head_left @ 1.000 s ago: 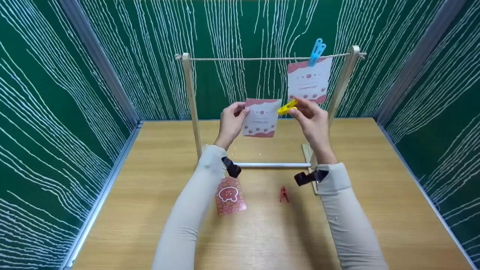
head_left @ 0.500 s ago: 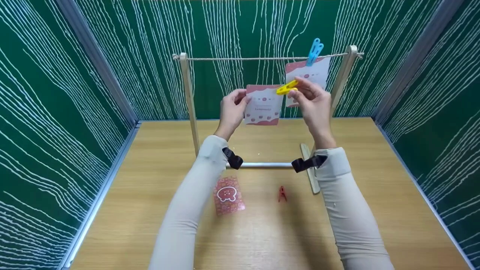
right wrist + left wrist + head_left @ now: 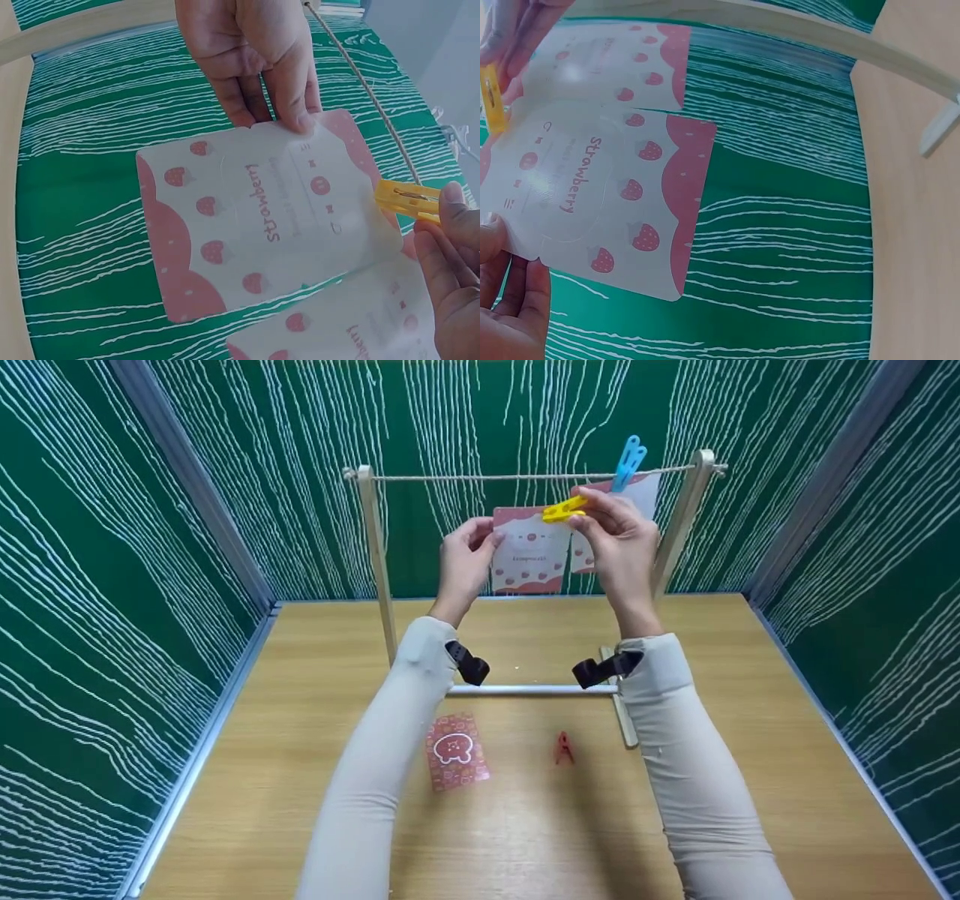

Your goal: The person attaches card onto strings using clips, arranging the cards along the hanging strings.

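My left hand (image 3: 466,561) pinches the left edge of a pink-and-white strawberry card (image 3: 529,559), held upright a little below the rope (image 3: 465,478). Between thumb and fingers of my right hand (image 3: 622,540) is a yellow clothespin (image 3: 562,510), its tip at the card's upper right corner. The right wrist view shows the clothespin (image 3: 405,199) overlapping the card's pink top edge, with the rope close behind. A second strawberry card (image 3: 643,495) hangs from the rope by a blue clothespin (image 3: 629,463), partly hidden behind my right hand.
The rope runs between two wooden posts (image 3: 375,547), joined low down by a pale bar (image 3: 532,690). On the wooden table (image 3: 510,840) lie a red card with a bear face (image 3: 456,751) and a red clothespin (image 3: 563,748). Green white-streaked walls (image 3: 315,420) surround the table.
Both hands have risen toward the rope, bringing up the card and the yellow clothespin. The clothespin has moved left onto the card's upper right corner.
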Action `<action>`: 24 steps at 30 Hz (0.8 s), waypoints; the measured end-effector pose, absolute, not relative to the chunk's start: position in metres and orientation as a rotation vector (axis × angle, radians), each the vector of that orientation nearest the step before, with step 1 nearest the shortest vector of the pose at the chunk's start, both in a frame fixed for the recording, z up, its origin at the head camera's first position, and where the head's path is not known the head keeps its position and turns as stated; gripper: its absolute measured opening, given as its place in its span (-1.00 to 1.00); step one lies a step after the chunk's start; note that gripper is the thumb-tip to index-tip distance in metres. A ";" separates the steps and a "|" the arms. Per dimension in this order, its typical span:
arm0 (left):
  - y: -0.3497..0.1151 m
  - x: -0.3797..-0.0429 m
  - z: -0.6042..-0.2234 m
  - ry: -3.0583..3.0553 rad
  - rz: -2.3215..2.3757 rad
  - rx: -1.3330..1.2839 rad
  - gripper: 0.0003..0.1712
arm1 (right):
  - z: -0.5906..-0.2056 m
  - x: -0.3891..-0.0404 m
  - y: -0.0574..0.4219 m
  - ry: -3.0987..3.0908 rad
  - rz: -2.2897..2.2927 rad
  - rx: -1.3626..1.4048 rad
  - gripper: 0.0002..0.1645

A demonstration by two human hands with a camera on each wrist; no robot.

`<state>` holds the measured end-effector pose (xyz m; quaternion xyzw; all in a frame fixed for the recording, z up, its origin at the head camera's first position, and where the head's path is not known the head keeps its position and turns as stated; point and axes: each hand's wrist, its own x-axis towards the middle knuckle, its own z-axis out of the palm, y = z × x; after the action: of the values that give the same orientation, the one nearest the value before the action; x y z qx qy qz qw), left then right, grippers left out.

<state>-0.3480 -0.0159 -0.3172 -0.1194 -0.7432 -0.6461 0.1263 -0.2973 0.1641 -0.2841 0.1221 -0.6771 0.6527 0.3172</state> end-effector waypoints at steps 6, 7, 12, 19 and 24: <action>-0.015 -0.349 -0.312 -2.149 -1.871 -0.349 -0.71 | -0.275 -0.301 0.160 -1.728 1.708 0.302 -0.69; -0.015 -0.349 -0.311 -2.145 -1.874 -0.348 -0.71 | -0.276 -0.304 0.161 -1.723 1.692 0.306 -0.69; -0.014 -0.351 -0.307 -2.119 -1.845 -0.356 -0.71 | -0.272 -0.308 0.161 -1.683 1.595 0.345 -0.69; -0.012 -0.351 -0.302 -2.091 -1.843 -0.357 -0.71 | -0.263 -0.310 0.161 -1.629 1.566 0.312 -0.70; -0.011 -0.350 -0.299 -2.082 -1.843 -0.358 -0.70 | -0.261 -0.312 0.161 -1.617 1.545 0.303 -0.69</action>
<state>-0.3504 -0.0114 -0.2993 -0.1259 -0.7319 -0.6482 0.1683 -0.3122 0.1609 -0.2612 0.1214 -0.6475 0.6186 0.4282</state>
